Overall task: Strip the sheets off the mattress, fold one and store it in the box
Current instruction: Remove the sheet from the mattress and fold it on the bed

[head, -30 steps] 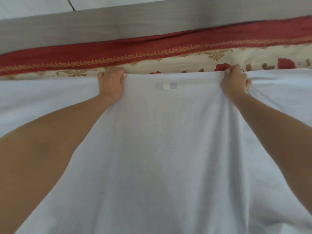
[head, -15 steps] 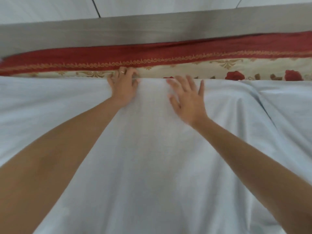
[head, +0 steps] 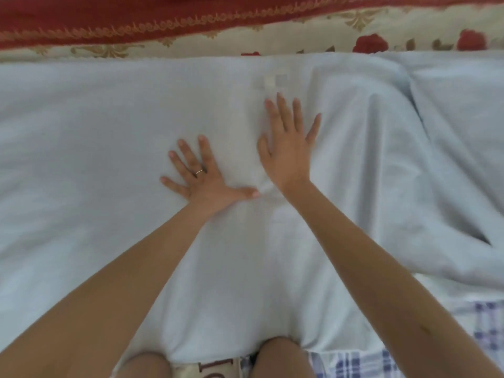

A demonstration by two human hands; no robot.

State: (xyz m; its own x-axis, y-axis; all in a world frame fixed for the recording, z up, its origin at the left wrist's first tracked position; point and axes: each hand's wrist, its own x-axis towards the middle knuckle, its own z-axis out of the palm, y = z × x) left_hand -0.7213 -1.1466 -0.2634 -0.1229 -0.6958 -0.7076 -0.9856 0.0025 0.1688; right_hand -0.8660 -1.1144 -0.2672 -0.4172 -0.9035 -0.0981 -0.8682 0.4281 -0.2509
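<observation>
Pressing down on a white sheet [head: 109,126] spread across the middle of the frame, a person leaning over the bed lays both palms flat on the cloth at centre. The left hand [head: 203,181] sits lower and splayed wide, the right hand [head: 290,151] just above and to its right, and the left thumb reaches toward the right wrist over a small pucker in the fabric. The fingers [head: 283,110] of both hands are straight and spread, gripping nothing; a thin ring [head: 199,172] shows on the left hand. The sheet lies smooth toward the left edge of the frame, but at right it rises in a long ridge [head: 403,85] and falls into loose folds toward the lower right. Along the top its far edge stops short of a cream floral cover [head: 300,36] with a red, gold-trimmed border [head: 109,15]; whether that is the mattress or another sheet cannot be told. A blue checked fabric [head: 488,323] peeks out at lower right, and the person's knees [head: 278,358] show at bottom centre by the sheet's near edge. No box is in view. The sheet appears laid out for folding, with storing yet to come. To do the step well, the palms would best sweep outward from the centre toward the ridged right side, driving out slack before any edge is lifted, so that the corners match squarely and the fold lies flat.
</observation>
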